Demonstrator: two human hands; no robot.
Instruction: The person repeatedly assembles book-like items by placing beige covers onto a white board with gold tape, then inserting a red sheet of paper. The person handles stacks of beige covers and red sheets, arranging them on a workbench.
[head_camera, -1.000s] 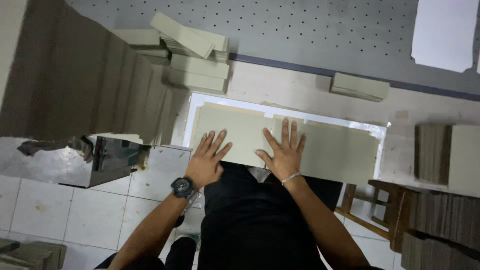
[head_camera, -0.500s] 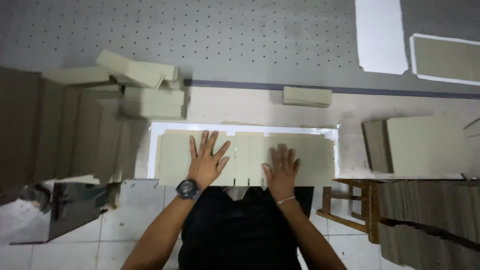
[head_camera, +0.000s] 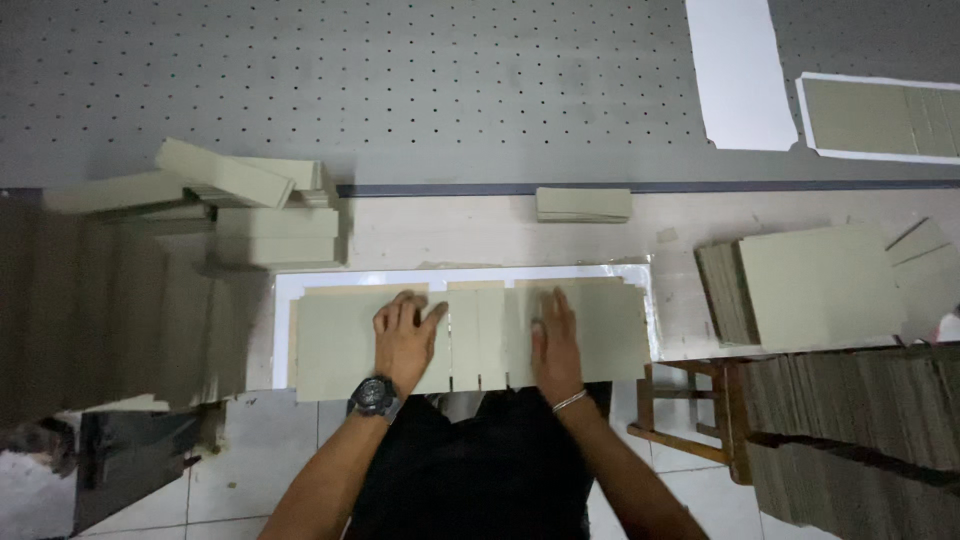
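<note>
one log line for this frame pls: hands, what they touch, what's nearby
left hand: flat on slotted cardboard sheet | right hand: flat on same sheet | sheet: on white backing sheet | nearby: cardboard stack right, piled strips left

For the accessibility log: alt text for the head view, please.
Seen from above, a person's left hand and right hand press flat on a slotted cardboard sheet lying on a white sheet at a table's edge. Cardboard stacks sit at left and right, with a perforated grey surface beyond.
</note>
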